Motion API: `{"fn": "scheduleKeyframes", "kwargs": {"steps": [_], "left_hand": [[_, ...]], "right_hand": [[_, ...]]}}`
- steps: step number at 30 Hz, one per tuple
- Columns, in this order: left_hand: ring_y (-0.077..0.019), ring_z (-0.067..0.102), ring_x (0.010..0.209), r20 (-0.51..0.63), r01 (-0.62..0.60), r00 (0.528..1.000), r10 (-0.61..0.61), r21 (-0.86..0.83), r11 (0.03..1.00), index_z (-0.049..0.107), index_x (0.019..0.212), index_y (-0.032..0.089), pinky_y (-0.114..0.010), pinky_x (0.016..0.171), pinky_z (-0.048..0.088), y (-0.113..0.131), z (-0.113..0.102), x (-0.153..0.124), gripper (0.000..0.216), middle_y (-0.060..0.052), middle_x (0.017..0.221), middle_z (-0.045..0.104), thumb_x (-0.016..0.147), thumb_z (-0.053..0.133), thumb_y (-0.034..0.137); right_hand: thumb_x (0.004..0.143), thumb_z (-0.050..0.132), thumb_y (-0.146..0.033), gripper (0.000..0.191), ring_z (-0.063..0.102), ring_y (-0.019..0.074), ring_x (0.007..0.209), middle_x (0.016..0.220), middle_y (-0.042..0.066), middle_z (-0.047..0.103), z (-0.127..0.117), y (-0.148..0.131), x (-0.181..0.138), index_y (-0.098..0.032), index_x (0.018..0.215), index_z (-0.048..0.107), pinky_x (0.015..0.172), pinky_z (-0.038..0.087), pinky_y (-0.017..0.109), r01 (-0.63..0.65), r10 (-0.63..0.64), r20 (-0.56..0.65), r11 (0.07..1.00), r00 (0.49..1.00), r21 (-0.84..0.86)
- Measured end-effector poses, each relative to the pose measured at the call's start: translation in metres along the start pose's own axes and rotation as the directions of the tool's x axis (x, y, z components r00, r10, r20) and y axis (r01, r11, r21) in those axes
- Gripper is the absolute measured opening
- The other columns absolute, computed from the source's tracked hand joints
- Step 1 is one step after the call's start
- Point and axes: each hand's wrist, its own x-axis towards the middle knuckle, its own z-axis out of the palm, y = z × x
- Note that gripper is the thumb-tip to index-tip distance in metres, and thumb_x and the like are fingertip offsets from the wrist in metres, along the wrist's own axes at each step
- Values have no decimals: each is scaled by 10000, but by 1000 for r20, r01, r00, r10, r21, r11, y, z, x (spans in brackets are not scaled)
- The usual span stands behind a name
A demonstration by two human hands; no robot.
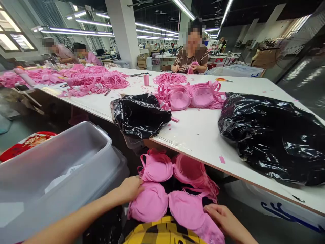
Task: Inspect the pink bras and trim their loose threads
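A pink bra (149,201) lies cups up across my lap, just below the table's near edge. My left hand (132,188) is closed at its left side, with the fingertips partly hidden by the cup. At the right side, my right hand (222,217) pinches the bra's edge near the strap. Just beyond it, more pink bras (157,167) are nested together, their hollow cups facing me. Yellow-and-black cloth (162,232) shows beneath the front bra.
Two black plastic bags (142,115) (274,135) rest on the white table (193,135). Between them sits a stack of pink bras (180,96). Orange-handled scissors (223,80) and a thread spool (146,80) lie farther back. A grey bin (101,135) stands left; a co-worker (190,57) sits opposite.
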Motion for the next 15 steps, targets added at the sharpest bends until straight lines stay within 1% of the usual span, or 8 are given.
{"fn": "scheduleKeyframes", "kwargs": {"steps": [2,6,8,9,11,12,13,15], "left_hand": [[-297,625,914,-52,-4,999,10,112,994,674,895,105,-393,779,465,11,-3,-2,326,-185,966,653,868,372,222],[-270,665,762,-151,-70,982,113,263,962,690,829,161,-379,671,503,24,-11,-1,358,-127,798,690,893,339,189],[-247,660,725,-331,-133,913,238,311,941,691,802,192,-361,658,511,25,-5,9,340,-100,759,685,885,362,176],[-242,656,738,-465,-168,827,316,332,928,691,834,206,-363,674,515,26,1,18,314,-98,794,686,883,381,195],[-260,642,900,-658,-324,557,507,390,862,647,1046,226,-373,774,515,31,22,43,271,-124,995,677,855,460,264],[-284,609,1006,-691,-407,421,588,435,803,610,1119,240,-404,843,495,36,36,57,316,-131,1101,650,833,489,298],[-292,575,1075,-662,-496,332,672,484,721,584,1154,262,-418,893,475,43,50,70,359,-125,1177,619,812,515,347],[-237,608,1018,-605,-607,121,787,582,540,616,1035,323,-371,888,484,61,78,92,247,-64,1122,660,799,553,359]], "right_hand": [[685,623,-566,418,486,93,394,485,-35,549,-13,-4,-4,-157,610,584,390,313,187,-19,19,-57,1000,998,-9],[749,597,-511,357,563,115,506,607,-4,607,-42,-51,-33,-159,765,651,476,415,209,186,-205,-136,973,969,-135],[777,571,-487,350,600,141,577,674,22,640,-58,-82,-50,-160,851,671,532,465,231,303,-354,-228,925,907,-229],[787,556,-480,352,612,156,604,699,35,654,-67,-97,-55,-160,875,674,551,482,244,342,-423,-297,895,856,-287],[808,517,-452,347,630,180,645,728,55,678,-88,-126,-60,-160,901,680,591,506,272,352,-547,-424,817,722,-456],[816,498,-421,330,641,191,678,772,64,695,-100,-139,-57,-166,909,685,625,512,288,314,-606,-460,764,649,-563],[816,481,-381,308,651,202,724,829,69,709,-111,-151,-52,-175,902,693,678,514,309,258,-666,-459,693,588,-674],[777,478,-295,261,657,236,843,895,64,724,-130,-174,-38,-195,842,711,794,496,358,177,-727,-407,580,553,-795]]}}
